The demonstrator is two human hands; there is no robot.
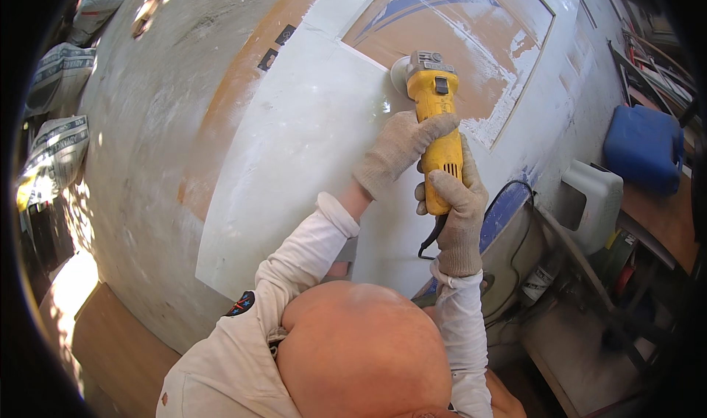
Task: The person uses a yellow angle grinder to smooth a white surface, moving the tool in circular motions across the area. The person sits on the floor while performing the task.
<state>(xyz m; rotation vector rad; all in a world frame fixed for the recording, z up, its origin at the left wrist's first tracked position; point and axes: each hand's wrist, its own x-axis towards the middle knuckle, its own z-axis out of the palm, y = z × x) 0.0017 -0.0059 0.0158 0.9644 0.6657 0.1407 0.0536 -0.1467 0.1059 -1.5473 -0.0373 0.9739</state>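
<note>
A yellow angle grinder (439, 103) with a grey head is held in both my hands, its head pointing away from me. Its pale round disc (399, 76) shows on the left of the head, at the edge of a rectangular cut-out in a white sheet (287, 145); whether it touches the sheet I cannot tell. My left hand (401, 145), in a dusty beige glove, is closed round the grinder's body. My right hand (460, 212), gloved alike, grips the rear end, where a black cord (434, 234) comes out.
Brown board with blue marks and white dust (442, 50) shows inside the cut-out. Printed sacks (59, 156) lie along the left. On the right stand a blue canister (644, 149), a white canister (593, 204) and a dark bottle (541, 278); the cord trails near them.
</note>
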